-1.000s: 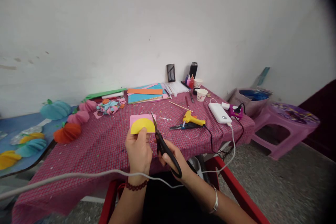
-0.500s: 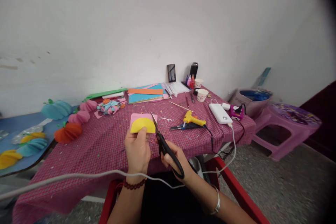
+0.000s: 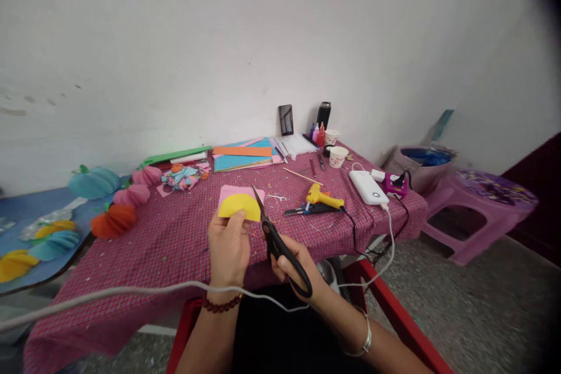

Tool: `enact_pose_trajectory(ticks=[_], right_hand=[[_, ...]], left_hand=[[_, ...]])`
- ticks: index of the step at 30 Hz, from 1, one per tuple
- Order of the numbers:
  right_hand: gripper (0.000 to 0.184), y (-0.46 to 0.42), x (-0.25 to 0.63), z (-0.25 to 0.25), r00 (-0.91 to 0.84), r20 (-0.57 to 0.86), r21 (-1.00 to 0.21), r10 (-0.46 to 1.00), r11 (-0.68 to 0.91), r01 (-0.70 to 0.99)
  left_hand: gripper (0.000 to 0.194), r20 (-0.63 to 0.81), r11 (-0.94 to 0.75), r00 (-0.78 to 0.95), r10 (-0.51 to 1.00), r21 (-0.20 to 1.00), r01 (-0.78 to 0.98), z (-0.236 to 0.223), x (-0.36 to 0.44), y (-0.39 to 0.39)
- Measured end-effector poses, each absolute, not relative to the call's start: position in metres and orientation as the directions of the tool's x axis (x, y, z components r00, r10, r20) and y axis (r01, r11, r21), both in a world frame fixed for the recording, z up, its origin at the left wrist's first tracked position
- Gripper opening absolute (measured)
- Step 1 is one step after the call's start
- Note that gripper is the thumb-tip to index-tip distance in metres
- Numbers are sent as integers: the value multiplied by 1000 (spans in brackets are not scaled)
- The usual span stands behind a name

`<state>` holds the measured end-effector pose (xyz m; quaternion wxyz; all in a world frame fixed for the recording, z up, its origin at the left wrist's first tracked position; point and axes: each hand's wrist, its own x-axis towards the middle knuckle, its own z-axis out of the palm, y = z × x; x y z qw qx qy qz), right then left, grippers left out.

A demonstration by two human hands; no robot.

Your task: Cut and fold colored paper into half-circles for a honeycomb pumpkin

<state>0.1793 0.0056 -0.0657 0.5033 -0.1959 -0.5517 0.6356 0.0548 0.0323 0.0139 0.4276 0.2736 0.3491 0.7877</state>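
My left hand (image 3: 228,248) pinches a yellow half-round paper piece (image 3: 239,206) backed by pink paper (image 3: 232,191), held up over the near part of the table. My right hand (image 3: 294,266) grips black scissors (image 3: 280,245) by the handles. The blades point up and away, their tip touching the right edge of the paper. A white cable (image 3: 131,294) runs across both wrists.
A table with a red checked cloth (image 3: 175,245) carries a yellow glue gun (image 3: 322,196), a white power bank (image 3: 367,186), paper cups (image 3: 337,156), coloured paper sheets (image 3: 243,158) and paper scraps (image 3: 184,176). Paper pumpkins (image 3: 111,219) lie left. A purple stool (image 3: 477,204) stands right.
Both hands and the scissors drifted slightly right and down; the scissors stay at the paper's right edge.
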Motion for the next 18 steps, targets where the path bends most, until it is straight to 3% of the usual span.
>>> enact_pose_trajectory(ticks=[6, 13, 18], right_hand=[[50, 4, 181, -64, -423, 301, -908, 854, 122, -400], [62, 5, 187, -52, -499, 295, -922, 815, 106, -373], [59, 7, 191, -51, -515, 299, -916, 803, 91, -390]], left_hand=[[13, 124, -374, -470, 874, 789, -488, 15, 53, 33], [14, 236, -353, -497, 835, 923, -153, 4, 48, 26], [17, 264, -353, -470, 842, 929, -111, -2, 44, 24]])
